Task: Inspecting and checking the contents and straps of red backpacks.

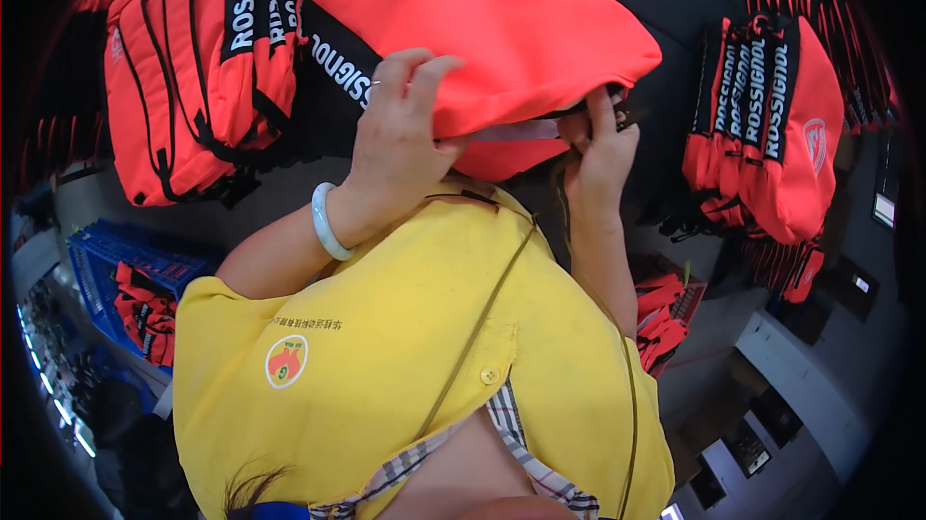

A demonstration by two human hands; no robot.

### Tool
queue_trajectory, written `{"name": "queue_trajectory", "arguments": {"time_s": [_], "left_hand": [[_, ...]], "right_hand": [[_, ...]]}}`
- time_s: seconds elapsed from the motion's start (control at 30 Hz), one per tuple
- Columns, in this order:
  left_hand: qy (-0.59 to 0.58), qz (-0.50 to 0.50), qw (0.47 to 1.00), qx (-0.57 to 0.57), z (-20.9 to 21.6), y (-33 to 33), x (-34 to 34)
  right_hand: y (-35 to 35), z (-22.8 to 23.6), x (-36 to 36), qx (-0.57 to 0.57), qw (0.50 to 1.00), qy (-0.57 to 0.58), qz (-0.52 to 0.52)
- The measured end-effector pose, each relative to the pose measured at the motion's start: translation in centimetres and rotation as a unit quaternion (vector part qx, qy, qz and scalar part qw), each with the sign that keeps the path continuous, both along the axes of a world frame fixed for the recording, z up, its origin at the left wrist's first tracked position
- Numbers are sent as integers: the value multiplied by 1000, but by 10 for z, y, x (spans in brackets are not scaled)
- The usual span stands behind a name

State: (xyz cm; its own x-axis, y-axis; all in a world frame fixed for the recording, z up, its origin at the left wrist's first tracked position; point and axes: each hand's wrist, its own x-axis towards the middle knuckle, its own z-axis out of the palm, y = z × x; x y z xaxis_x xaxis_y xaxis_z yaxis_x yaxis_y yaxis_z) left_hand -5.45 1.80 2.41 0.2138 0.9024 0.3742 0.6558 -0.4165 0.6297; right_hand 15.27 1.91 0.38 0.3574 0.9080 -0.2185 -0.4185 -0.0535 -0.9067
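An orange-red fabric bag point(521, 28) with black trim and a white emblem lies on the table right in front of me. My left hand point(400, 134), with a pale bangle point(326, 221) on the wrist, grips the bag's near edge, fingers curled over the fabric and thumb under it. My right hand point(603, 149) pinches the same edge farther right, at a dark opening where a black strap or zipper part shows. What sits between the fingertips is hidden. My yellow shirt point(415, 346) fills the lower middle of the view.
A pile of similar orange-red bags point(193, 57) lies at the left, and another stack point(772, 124) stands on edge at the right. A blue crate point(106, 269) with red and black pieces sits low at the left. More red pieces point(666, 313) lie at the lower right.
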Motion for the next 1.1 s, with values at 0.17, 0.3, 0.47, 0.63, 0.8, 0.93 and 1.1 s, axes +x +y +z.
{"name": "queue_trajectory", "arguments": {"time_s": [0.17,0.3,0.47,0.63,0.8,0.93,1.1], "left_hand": [[-76,3,988,138,-19,9,-13],[-172,-20,968,181,-15,23,-9],[-77,-14,959,271,-10,58,-17],[-79,-26,973,217,-2,67,-20],[-253,-113,947,-161,-2,54,-27],[-414,-261,767,-416,-10,45,-28],[-429,-208,792,-381,-8,29,-11]], "right_hand": [[13,7,5,57,997,-52,-1],[24,13,0,79,993,-78,-26],[31,21,-4,83,990,-108,-31],[37,23,-1,72,988,-131,-50],[42,18,4,78,986,-130,-63],[43,12,8,92,980,-152,-84],[35,10,17,84,980,-176,-47]]}}
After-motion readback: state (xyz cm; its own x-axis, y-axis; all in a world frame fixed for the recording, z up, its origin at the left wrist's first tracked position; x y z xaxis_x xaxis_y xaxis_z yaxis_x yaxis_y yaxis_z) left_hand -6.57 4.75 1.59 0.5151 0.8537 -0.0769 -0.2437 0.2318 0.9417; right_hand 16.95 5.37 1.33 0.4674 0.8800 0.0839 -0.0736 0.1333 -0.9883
